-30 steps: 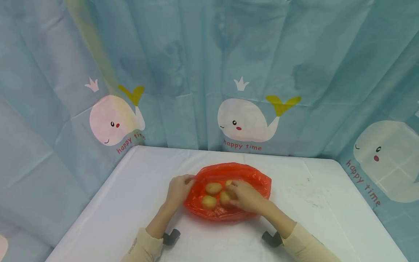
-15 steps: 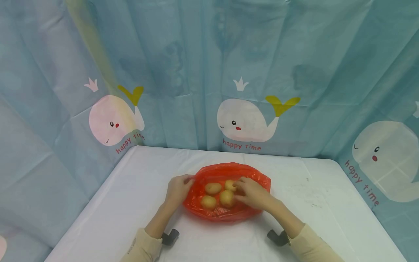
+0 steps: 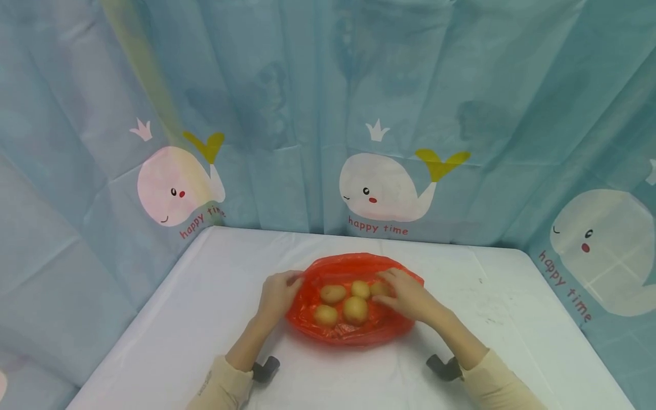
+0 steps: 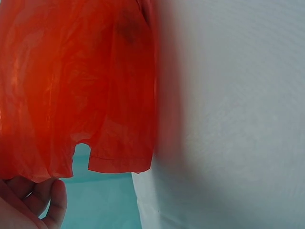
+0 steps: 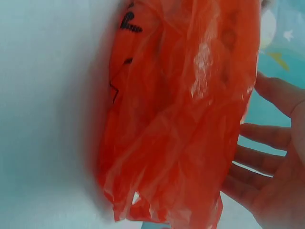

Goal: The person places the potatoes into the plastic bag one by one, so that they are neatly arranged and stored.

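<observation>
A red plastic bag [image 3: 338, 336] lies spread with its mouth facing up, and several yellow-brown potatoes [image 3: 356, 310] sit inside it. At the bag's left rim, my left hand [image 3: 277, 295] pinches the edge; the left wrist view shows its curled fingers [image 4: 58, 198] at the red film. My right hand [image 3: 410, 296] reaches over the right rim, fingers spread apart. Its fingertips are at the rightmost potato [image 3: 378, 290], partly covering it. In the right wrist view, the fingers [image 5: 267, 136] pass behind the bag's edge, so their tips are hidden.
The bag rests on a white-covered table [image 3: 230, 256]. Behind and beside it hangs a blue curtain [image 3: 307, 85] printed with whales. Dark wrist mounts [image 3: 266, 369] show below both wrists.
My right hand has moved rightward across the bag, uncovering the middle potatoes and reaching the rightmost one. My left hand stays at the left rim.
</observation>
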Action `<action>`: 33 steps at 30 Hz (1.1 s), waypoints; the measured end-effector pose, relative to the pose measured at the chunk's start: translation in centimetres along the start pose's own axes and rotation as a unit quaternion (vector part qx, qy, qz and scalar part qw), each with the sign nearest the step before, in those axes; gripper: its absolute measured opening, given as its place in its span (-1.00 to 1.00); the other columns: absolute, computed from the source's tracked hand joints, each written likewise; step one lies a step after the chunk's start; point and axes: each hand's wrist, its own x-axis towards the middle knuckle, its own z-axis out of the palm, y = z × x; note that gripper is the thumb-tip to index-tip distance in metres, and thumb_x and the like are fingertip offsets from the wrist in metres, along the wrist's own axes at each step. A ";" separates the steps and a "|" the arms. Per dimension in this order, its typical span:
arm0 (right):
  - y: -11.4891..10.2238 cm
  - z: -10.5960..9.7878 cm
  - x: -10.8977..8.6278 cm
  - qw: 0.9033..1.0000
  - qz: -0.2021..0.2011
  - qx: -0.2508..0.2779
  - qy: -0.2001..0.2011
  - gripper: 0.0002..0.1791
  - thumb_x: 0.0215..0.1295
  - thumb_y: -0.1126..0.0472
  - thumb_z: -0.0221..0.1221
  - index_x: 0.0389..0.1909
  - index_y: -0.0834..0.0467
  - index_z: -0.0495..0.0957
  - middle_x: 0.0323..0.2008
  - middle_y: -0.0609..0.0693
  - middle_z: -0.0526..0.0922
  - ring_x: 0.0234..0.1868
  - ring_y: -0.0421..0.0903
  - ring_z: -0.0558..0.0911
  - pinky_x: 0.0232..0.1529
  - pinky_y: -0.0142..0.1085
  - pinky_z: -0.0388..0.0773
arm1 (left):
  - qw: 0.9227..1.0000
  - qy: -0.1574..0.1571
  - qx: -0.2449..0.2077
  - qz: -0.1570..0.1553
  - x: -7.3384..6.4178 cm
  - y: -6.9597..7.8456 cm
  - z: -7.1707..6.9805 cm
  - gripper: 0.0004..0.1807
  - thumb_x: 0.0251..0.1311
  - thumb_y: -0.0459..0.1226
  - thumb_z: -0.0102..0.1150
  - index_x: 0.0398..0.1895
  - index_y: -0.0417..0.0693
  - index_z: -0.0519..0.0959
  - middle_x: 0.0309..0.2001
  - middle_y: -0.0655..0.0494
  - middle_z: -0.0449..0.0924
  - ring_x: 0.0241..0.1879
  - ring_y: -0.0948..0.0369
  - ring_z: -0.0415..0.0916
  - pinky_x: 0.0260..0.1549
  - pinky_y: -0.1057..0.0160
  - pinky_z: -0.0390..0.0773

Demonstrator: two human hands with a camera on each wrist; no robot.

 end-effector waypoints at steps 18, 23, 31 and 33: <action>2.4 -1.7 -0.9 0.994 0.017 -0.092 0.060 -0.13 0.15 -0.23 0.28 0.38 0.16 0.30 0.30 0.25 0.39 0.32 0.25 0.36 0.23 0.24 0.42 | 1.000 0.011 0.000 0.025 0.1 0.2 -0.1 -0.70 0.29 -0.24 0.20 0.05 -0.11 0.64 -0.02 -0.03 0.72 0.02 0.03 0.65 0.02 0.02 0.65; 3.5 -2.2 -1.3 0.990 0.017 -0.116 0.084 -0.13 0.18 -0.21 0.26 0.38 0.22 0.29 0.30 0.28 0.39 0.34 0.27 0.34 0.29 0.25 0.35 | 0.999 0.006 0.018 0.049 0.1 0.0 -0.3 -0.64 0.28 -0.22 0.22 0.12 -0.10 0.59 -0.01 -0.03 0.70 -0.07 0.06 0.64 -0.03 0.03 0.68; 4.7 -3.5 -1.4 0.984 0.024 -0.147 0.099 -0.10 0.21 -0.25 0.21 0.41 0.24 0.25 0.37 0.33 0.31 0.41 0.31 0.24 0.35 0.31 0.21 | 0.999 -0.043 0.004 0.028 0.4 -0.4 -1.5 -0.51 0.34 -0.01 0.11 0.28 0.07 0.47 0.26 0.02 0.52 0.26 0.01 0.45 0.21 -0.11 0.50; 5.1 -3.8 -1.5 0.983 0.037 -0.154 0.089 -0.07 0.21 -0.29 0.17 0.43 0.22 0.20 0.41 0.33 0.23 0.45 0.32 0.15 0.37 0.37 0.10 | 0.998 -0.053 0.007 0.022 0.6 -0.5 -1.9 -0.47 0.34 0.06 0.07 0.32 0.12 0.43 0.32 0.03 0.46 0.35 0.00 0.36 0.27 -0.14 0.43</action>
